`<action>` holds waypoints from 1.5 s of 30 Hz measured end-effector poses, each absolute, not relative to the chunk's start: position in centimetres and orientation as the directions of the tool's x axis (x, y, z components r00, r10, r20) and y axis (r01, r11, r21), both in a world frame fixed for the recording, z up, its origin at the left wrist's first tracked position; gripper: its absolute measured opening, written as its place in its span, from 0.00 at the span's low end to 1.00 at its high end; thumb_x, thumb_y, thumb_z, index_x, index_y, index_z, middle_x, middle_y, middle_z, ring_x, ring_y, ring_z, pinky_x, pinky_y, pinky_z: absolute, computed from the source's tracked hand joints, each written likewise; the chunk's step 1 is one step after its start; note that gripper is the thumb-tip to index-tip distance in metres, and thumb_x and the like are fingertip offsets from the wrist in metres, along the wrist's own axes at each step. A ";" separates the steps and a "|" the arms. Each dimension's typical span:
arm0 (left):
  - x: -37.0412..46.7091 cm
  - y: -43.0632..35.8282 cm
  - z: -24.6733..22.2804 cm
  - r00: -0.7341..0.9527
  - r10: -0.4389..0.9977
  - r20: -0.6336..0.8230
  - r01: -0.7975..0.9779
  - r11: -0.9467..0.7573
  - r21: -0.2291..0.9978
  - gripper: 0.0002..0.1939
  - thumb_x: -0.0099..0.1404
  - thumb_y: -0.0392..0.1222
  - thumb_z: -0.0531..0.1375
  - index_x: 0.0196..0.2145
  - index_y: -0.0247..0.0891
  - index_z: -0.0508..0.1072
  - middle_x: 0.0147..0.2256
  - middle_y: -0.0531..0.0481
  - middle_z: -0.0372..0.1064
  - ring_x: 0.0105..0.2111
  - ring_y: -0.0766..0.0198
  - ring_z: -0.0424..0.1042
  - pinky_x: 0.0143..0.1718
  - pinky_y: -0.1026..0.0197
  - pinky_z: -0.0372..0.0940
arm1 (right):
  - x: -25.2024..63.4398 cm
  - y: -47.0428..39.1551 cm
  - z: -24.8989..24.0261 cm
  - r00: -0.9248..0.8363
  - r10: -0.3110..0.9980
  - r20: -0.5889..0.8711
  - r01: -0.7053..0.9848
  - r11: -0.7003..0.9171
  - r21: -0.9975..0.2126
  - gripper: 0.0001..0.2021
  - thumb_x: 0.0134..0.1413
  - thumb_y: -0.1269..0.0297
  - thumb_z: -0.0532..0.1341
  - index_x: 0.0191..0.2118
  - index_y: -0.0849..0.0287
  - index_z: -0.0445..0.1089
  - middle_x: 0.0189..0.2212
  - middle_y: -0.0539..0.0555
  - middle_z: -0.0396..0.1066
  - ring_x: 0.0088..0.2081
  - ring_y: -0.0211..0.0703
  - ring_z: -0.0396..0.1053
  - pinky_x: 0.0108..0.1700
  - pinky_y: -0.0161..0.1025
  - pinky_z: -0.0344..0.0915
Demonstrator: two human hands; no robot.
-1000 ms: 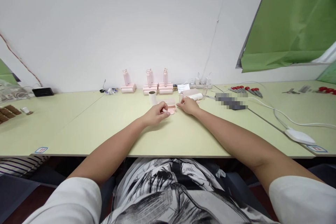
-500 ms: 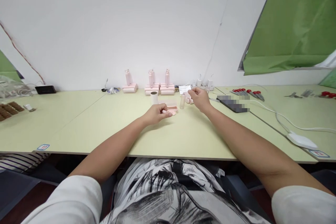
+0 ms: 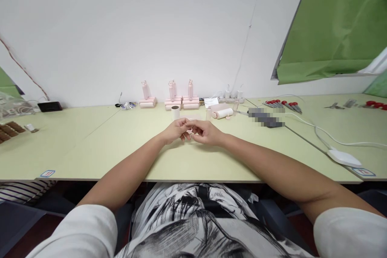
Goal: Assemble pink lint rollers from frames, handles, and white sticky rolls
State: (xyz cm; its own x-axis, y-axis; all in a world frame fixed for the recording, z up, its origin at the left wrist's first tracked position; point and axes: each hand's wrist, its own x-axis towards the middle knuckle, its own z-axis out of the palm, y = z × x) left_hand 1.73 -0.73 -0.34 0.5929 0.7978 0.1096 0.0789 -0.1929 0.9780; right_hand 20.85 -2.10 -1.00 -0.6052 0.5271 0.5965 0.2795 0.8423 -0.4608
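My left hand [image 3: 177, 130] and my right hand [image 3: 206, 132] meet over the table [image 3: 199, 165], fingers closed around a small pale pink piece [image 3: 190, 130] between them. Its shape is mostly covered by my fingers. Behind the hands stands a white cylinder [image 3: 175, 113] with a dark open top. To the right of it is an upright clear tube [image 3: 208, 114], beside a pink and white roller-shaped item [image 3: 223, 113] lying on its side.
Pink rollers [image 3: 191, 103] with upright pink bottles [image 3: 190, 90] line the wall. At right lie a dark blurred object [image 3: 266, 117], red-handled tools [image 3: 290, 106] and a white device [image 3: 344, 158] with a cable. A black box [image 3: 50, 106] sits far left.
My right hand has come from beside the clear tube, moving left and nearer, to join my left hand at the small pink piece. The view has shifted slightly.
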 end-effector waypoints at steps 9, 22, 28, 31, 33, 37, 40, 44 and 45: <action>1.9 -0.9 0.0 0.623 0.781 0.039 -0.021 -0.033 0.999 0.27 0.58 0.58 0.64 0.47 0.36 0.67 0.42 0.39 0.74 0.29 0.60 0.77 0.24 0.63 0.68 | 21.8 -1.1 -0.6 -0.312 0.647 0.696 0.450 0.746 -0.491 0.10 0.58 0.57 0.58 0.35 0.57 0.72 0.25 0.50 0.69 0.26 0.38 0.63 0.32 0.35 0.60; 2.1 -0.5 -0.4 0.415 0.888 0.197 0.132 -0.273 0.953 0.19 0.57 0.54 0.64 0.34 0.34 0.71 0.27 0.50 0.71 0.20 0.70 0.67 0.20 0.66 0.60 | 26.3 3.2 -0.2 -0.070 0.952 0.297 0.799 0.232 -0.555 0.09 0.46 0.64 0.60 0.20 0.58 0.63 0.19 0.48 0.63 0.24 0.39 0.60 0.27 0.36 0.50; 2.0 -0.5 -0.4 0.392 0.890 0.233 0.146 -0.310 0.940 0.16 0.57 0.52 0.63 0.32 0.34 0.71 0.25 0.51 0.69 0.20 0.71 0.66 0.20 0.66 0.59 | 26.1 3.6 -1.4 -0.166 0.962 0.215 0.898 0.238 -0.370 0.09 0.43 0.71 0.61 0.17 0.58 0.63 0.21 0.54 0.68 0.42 0.51 0.69 0.33 0.36 0.55; 2.0 -0.6 -0.4 0.403 0.887 0.225 0.176 -0.317 0.932 0.15 0.58 0.51 0.63 0.32 0.34 0.71 0.25 0.51 0.69 0.20 0.71 0.66 0.20 0.66 0.60 | 25.9 3.8 -1.6 -0.164 0.957 0.240 0.903 0.244 -0.355 0.09 0.45 0.71 0.61 0.18 0.58 0.64 0.22 0.55 0.69 0.47 0.53 0.68 0.38 0.37 0.58; 2.0 -0.7 -0.4 0.406 0.885 0.226 0.185 -0.322 0.929 0.15 0.58 0.51 0.63 0.32 0.34 0.71 0.25 0.52 0.69 0.20 0.71 0.65 0.21 0.66 0.60 | 25.8 3.9 -1.7 -0.164 0.954 0.250 0.906 0.246 -0.345 0.09 0.47 0.70 0.61 0.19 0.58 0.65 0.23 0.56 0.70 0.47 0.53 0.68 0.41 0.38 0.59; 2.1 -0.7 -0.4 0.400 0.888 0.227 0.196 -0.325 0.925 0.15 0.58 0.50 0.63 0.32 0.34 0.71 0.25 0.51 0.69 0.20 0.71 0.65 0.21 0.66 0.60 | 25.9 4.1 -1.9 -0.152 0.958 0.245 0.911 0.231 -0.340 0.06 0.48 0.67 0.62 0.22 0.59 0.68 0.28 0.58 0.73 0.47 0.53 0.69 0.41 0.38 0.59; 2.1 -0.7 -0.4 0.395 0.890 0.227 0.215 -0.329 0.920 0.15 0.58 0.50 0.63 0.32 0.34 0.71 0.25 0.52 0.69 0.20 0.72 0.65 0.21 0.66 0.60 | 26.0 4.1 -2.1 -0.139 0.962 0.236 0.916 0.215 -0.338 0.06 0.50 0.65 0.61 0.25 0.59 0.70 0.32 0.59 0.75 0.51 0.54 0.67 0.40 0.37 0.58; 2.1 -0.7 -0.3 0.396 0.890 0.226 0.242 -0.339 0.909 0.14 0.59 0.50 0.62 0.32 0.34 0.72 0.25 0.52 0.69 0.20 0.72 0.65 0.22 0.67 0.61 | 26.0 4.2 -2.0 -0.117 0.969 0.219 0.927 0.185 -0.325 0.07 0.51 0.64 0.61 0.26 0.60 0.70 0.34 0.59 0.76 0.53 0.54 0.66 0.38 0.36 0.57; 2.1 -0.8 -0.3 0.396 0.889 0.228 0.247 -0.342 0.907 0.14 0.59 0.49 0.62 0.32 0.34 0.72 0.25 0.52 0.69 0.20 0.72 0.65 0.22 0.67 0.61 | 26.1 4.2 -2.0 -0.108 0.971 0.211 0.931 0.174 -0.322 0.07 0.51 0.64 0.61 0.26 0.60 0.70 0.34 0.60 0.76 0.52 0.53 0.67 0.37 0.35 0.57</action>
State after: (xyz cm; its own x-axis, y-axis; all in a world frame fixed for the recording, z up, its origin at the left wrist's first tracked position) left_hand 2.09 -0.76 -0.32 0.3961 0.8895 0.2279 0.2468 -0.3422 0.9066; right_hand 26.07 4.20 -1.99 -0.1082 0.9714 0.2115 0.9305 0.1738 -0.3223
